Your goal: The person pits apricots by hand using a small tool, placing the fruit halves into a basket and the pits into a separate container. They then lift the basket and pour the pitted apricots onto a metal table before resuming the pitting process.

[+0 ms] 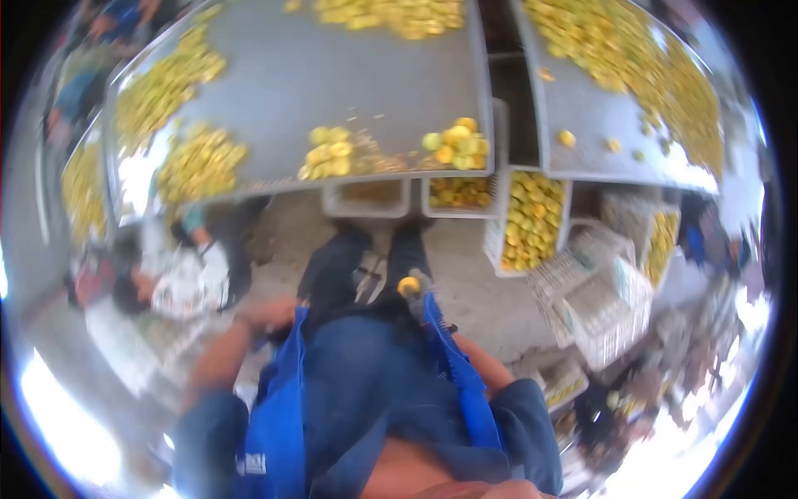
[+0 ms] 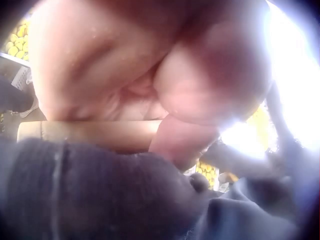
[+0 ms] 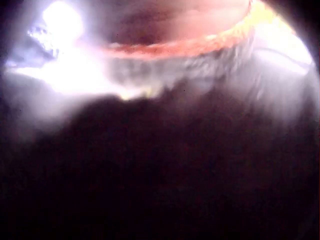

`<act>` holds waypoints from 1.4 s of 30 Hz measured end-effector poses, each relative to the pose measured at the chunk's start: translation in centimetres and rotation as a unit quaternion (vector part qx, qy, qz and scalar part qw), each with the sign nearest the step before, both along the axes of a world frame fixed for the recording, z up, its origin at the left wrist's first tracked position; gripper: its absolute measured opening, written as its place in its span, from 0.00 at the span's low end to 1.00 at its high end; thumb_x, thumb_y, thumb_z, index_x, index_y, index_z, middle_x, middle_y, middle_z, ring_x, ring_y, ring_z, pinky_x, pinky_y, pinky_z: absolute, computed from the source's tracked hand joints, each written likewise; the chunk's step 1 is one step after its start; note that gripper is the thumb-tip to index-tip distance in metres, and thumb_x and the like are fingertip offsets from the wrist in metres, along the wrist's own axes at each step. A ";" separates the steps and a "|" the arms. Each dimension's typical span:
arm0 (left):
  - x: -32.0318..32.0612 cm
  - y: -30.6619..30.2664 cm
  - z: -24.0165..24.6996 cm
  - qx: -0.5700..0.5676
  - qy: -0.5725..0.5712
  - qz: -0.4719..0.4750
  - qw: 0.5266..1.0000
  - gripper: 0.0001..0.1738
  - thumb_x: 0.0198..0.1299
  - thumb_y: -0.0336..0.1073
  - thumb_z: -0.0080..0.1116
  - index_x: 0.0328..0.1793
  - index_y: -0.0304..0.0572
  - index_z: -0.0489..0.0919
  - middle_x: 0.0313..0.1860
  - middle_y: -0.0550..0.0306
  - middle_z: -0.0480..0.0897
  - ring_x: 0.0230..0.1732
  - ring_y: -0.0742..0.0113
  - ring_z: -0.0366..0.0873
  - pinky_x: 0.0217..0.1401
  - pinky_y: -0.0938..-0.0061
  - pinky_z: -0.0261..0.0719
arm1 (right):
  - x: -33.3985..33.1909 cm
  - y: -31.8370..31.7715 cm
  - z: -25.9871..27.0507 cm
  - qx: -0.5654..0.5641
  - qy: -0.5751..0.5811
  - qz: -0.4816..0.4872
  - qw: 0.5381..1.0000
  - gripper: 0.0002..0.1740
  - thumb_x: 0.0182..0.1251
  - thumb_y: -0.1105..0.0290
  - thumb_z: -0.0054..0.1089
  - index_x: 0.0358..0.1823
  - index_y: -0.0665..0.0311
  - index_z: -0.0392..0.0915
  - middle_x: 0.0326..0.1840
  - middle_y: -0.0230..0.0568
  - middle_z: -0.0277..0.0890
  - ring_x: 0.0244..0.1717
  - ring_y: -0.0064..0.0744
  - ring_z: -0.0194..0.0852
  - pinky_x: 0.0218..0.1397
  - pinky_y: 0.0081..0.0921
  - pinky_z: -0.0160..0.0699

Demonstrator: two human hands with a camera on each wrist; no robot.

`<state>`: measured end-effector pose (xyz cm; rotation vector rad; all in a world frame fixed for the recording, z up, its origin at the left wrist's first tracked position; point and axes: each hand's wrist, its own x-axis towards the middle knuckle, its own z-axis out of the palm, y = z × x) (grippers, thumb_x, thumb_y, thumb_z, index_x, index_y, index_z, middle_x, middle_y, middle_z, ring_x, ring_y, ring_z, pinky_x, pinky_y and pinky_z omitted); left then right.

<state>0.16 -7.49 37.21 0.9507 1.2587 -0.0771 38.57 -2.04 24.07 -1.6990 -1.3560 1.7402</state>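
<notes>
My bare left hand (image 1: 270, 313) is low beside my left hip in the head view. In the left wrist view the left hand (image 2: 150, 70) fills the upper part. Its curled thumb crosses the end of a tan bar (image 2: 90, 131) against dark trousers; the far fingers are hidden. My right hand (image 1: 417, 306), in a grey glove, is in front of my right thigh, partly hidden by a blue strap. A round yellow fruit (image 1: 408, 286) shows at its fingertips. The right wrist view is mostly dark, with the glove's orange cuff (image 3: 165, 50) along the top.
Ahead stands a metal table (image 1: 332, 83) with piles of yellow fruit (image 1: 204, 158); another table (image 1: 573, 108) is at the right. Crates stand under the near edge, including a full white one (image 1: 495, 241). White baskets (image 1: 598, 308) lie at right. A person (image 1: 191, 279) sits at left.
</notes>
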 end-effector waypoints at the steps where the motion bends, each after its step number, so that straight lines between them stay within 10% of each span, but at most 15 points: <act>1: -0.6 0.7 1.6 -0.179 0.024 -0.022 0.983 0.12 0.61 0.42 0.63 0.39 0.41 0.87 0.30 0.58 0.87 0.34 0.71 0.81 0.40 0.66 0.78 | 0.0 -0.1 -1.0 0.047 -0.044 0.054 0.996 0.22 0.74 0.69 0.65 0.66 0.66 0.76 0.58 0.53 0.81 0.57 0.47 0.81 0.62 0.36 0.81; 5: -3.4 -4.3 -1.8 -0.131 -0.023 -0.087 0.987 0.11 0.63 0.36 0.62 0.45 0.38 0.86 0.35 0.52 0.88 0.38 0.67 0.82 0.45 0.68 0.80 | -0.1 0.7 -0.4 0.014 -0.189 0.279 0.942 0.25 0.71 0.62 0.63 0.66 0.64 0.76 0.62 0.62 0.78 0.56 0.62 0.82 0.60 0.48 0.82; 8: -1.9 -0.7 -0.6 -0.220 -0.063 0.070 0.971 0.11 0.67 0.39 0.63 0.45 0.38 0.86 0.34 0.61 0.86 0.39 0.77 0.78 0.44 0.72 0.79 | -2.8 2.0 0.3 -0.074 -0.246 0.252 0.933 0.22 0.72 0.66 0.63 0.64 0.62 0.77 0.58 0.55 0.82 0.50 0.50 0.87 0.55 0.44 0.85; 10: -5.8 -5.3 -7.6 -0.254 -0.095 0.017 0.962 0.11 0.68 0.39 0.63 0.45 0.39 0.86 0.34 0.64 0.85 0.39 0.77 0.78 0.44 0.73 0.79 | -4.0 2.1 -0.3 -0.100 -0.269 0.227 0.931 0.23 0.71 0.65 0.63 0.65 0.62 0.76 0.58 0.54 0.82 0.50 0.49 0.87 0.55 0.44 0.85; 18: -15.3 -6.4 -16.8 -0.234 -0.178 0.015 0.956 0.10 0.69 0.39 0.64 0.48 0.41 0.85 0.40 0.55 0.88 0.40 0.65 0.85 0.46 0.70 0.84 | -8.6 -3.6 -3.2 -0.086 -0.205 0.112 0.969 0.25 0.71 0.63 0.66 0.67 0.60 0.75 0.58 0.49 0.83 0.48 0.44 0.87 0.53 0.41 0.85; 20: -16.2 -5.2 -17.6 -0.389 -0.200 0.137 0.889 0.10 0.68 0.39 0.63 0.47 0.40 0.84 0.40 0.53 0.88 0.39 0.64 0.87 0.44 0.69 0.84 | -9.9 -4.8 -4.1 -0.097 -0.150 0.086 0.980 0.26 0.71 0.63 0.66 0.67 0.60 0.75 0.58 0.47 0.83 0.48 0.43 0.87 0.52 0.41 0.85; 23: -13.1 3.6 -18.9 -0.213 -0.157 -0.260 0.929 0.13 0.66 0.41 0.64 0.45 0.38 0.83 0.39 0.51 0.88 0.38 0.65 0.87 0.43 0.68 0.84 | -12.4 -4.4 -7.1 -0.109 -0.029 0.033 0.993 0.27 0.70 0.62 0.67 0.68 0.59 0.75 0.58 0.45 0.83 0.48 0.41 0.87 0.52 0.40 0.85; 26: -10.5 5.1 -25.7 -0.011 -0.059 -0.205 0.977 0.14 0.63 0.41 0.66 0.40 0.36 0.80 0.28 0.52 0.86 0.28 0.64 0.85 0.34 0.66 0.80 | -15.4 0.1 -11.8 -0.075 0.050 0.007 0.996 0.28 0.70 0.61 0.68 0.69 0.59 0.75 0.58 0.43 0.84 0.47 0.39 0.87 0.51 0.39 0.86; 29: -6.3 11.5 -26.8 0.047 -0.027 -0.077 0.996 0.18 0.60 0.46 0.65 0.45 0.37 0.81 0.32 0.43 0.86 0.36 0.42 0.86 0.43 0.56 0.81 | -17.5 11.5 -14.9 -0.052 -0.029 0.035 0.998 0.32 0.70 0.60 0.70 0.73 0.58 0.71 0.56 0.37 0.83 0.44 0.32 0.85 0.47 0.33 0.86; 31: -4.0 13.3 -30.3 0.032 -0.051 0.015 0.998 0.19 0.61 0.46 0.65 0.47 0.37 0.82 0.36 0.41 0.87 0.42 0.43 0.86 0.46 0.56 0.81 | -18.6 17.8 -14.9 -0.131 0.164 -0.177 0.962 0.32 0.71 0.62 0.69 0.74 0.57 0.70 0.55 0.36 0.82 0.44 0.33 0.85 0.46 0.29 0.87; 35: -1.2 17.5 -33.0 0.132 -0.105 0.054 0.984 0.22 0.64 0.48 0.64 0.53 0.35 0.81 0.38 0.38 0.86 0.42 0.42 0.85 0.46 0.59 0.81 | -19.0 23.4 -18.5 -0.017 0.281 -0.279 0.918 0.31 0.71 0.68 0.68 0.73 0.64 0.68 0.58 0.42 0.79 0.45 0.33 0.84 0.41 0.26 0.89; 38: -1.5 18.1 -35.5 0.132 -0.183 0.114 0.968 0.16 0.67 0.41 0.65 0.52 0.36 0.79 0.28 0.61 0.80 0.26 0.75 0.75 0.31 0.75 0.74 | -18.3 23.5 -21.9 -0.035 0.357 -0.242 0.902 0.35 0.69 0.72 0.68 0.75 0.66 0.66 0.62 0.48 0.77 0.52 0.35 0.82 0.49 0.30 0.89; 42: -3.4 17.6 -38.2 0.007 -0.234 0.167 0.958 0.23 0.72 0.46 0.60 0.61 0.35 0.75 0.32 0.64 0.80 0.27 0.78 0.73 0.32 0.79 0.73 | -17.3 23.1 -26.1 -0.046 0.323 -0.154 0.933 0.39 0.67 0.76 0.68 0.78 0.67 0.62 0.64 0.50 0.76 0.57 0.36 0.81 0.56 0.33 0.88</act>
